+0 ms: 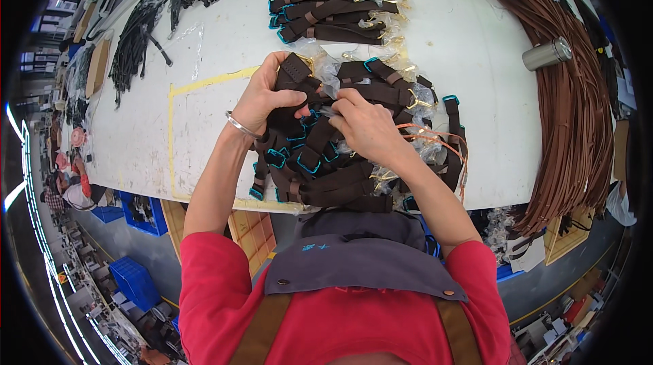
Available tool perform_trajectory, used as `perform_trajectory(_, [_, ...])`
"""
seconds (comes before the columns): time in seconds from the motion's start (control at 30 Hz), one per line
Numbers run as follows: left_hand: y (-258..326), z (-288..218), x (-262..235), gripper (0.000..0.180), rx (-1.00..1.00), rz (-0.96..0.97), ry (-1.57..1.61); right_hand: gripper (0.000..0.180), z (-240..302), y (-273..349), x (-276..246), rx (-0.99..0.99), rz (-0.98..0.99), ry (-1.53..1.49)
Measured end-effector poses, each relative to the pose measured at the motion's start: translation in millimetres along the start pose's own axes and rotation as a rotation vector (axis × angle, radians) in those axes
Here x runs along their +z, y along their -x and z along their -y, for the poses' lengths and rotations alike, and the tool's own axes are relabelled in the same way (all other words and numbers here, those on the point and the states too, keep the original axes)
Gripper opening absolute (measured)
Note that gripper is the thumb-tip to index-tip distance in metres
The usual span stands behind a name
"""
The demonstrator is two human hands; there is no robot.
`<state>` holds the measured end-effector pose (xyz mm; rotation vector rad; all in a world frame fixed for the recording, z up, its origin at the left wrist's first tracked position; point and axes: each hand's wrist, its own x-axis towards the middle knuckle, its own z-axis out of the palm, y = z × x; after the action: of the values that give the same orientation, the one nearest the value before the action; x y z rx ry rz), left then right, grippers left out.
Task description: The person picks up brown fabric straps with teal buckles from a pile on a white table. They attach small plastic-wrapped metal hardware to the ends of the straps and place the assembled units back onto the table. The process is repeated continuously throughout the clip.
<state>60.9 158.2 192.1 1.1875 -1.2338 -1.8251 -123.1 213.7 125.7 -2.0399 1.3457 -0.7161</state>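
Note:
My left hand (264,98), with a metal bangle at its wrist, grips a dark brown strap (294,69) by its stitched end, the thumb lying across it. A see-through plastic wrap (324,69) covers the gold-coloured hardware beside that end. My right hand (367,123) is closed, its thumb and fingertips pinching the wrap's lower part close to my left thumb. Beneath both hands lies a heap of similar dark straps (337,185) with blue-edged buckles (309,163) and plastic-wrapped gold hooks. Orange cords (435,135) loop out at the heap's right.
Another stack of straps (333,8) lies farther back on the white table (476,59). Black straps (139,42) are bunched at the left. A metal cylinder (547,54) rests by long brown strips (568,120) hanging over the right edge. Blue crates (132,280) stand on the floor.

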Motion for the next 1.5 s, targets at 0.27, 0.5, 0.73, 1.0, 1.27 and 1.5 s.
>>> perform_trajectory(0.27, [0, -12, 7, 0.066, 0.168, 0.012, -0.066, 0.022, -36, 38, -50, 0.253, -0.178, -0.244])
perform_trajectory(0.5, [-69, 91, 83, 0.060, 0.233, 0.422, -1.009, 0.023, -55, 103, -101, 0.588, -0.257, -0.663])
perform_trajectory(0.73, [-91, 108, 99, 0.042, 0.327, 0.350, -1.275, 0.026, -77, 113, -80, 0.651, -0.341, -0.991])
perform_trajectory(1.0, [-46, 59, 58, 0.045, 0.073, 0.404, -0.244, 0.028, -92, 28, -35, 0.681, -0.071, -1.507])
perform_trajectory(1.27, [-49, 56, 39, 0.048, 0.118, 0.032, 0.096, 0.032, -62, 54, -5, 0.552, 0.487, -1.530])
perform_trajectory(1.5, [-64, 67, 29, 0.045, 0.071, 0.035, 0.180, 0.030, -51, 77, -1, 0.606, 0.477, -1.714])
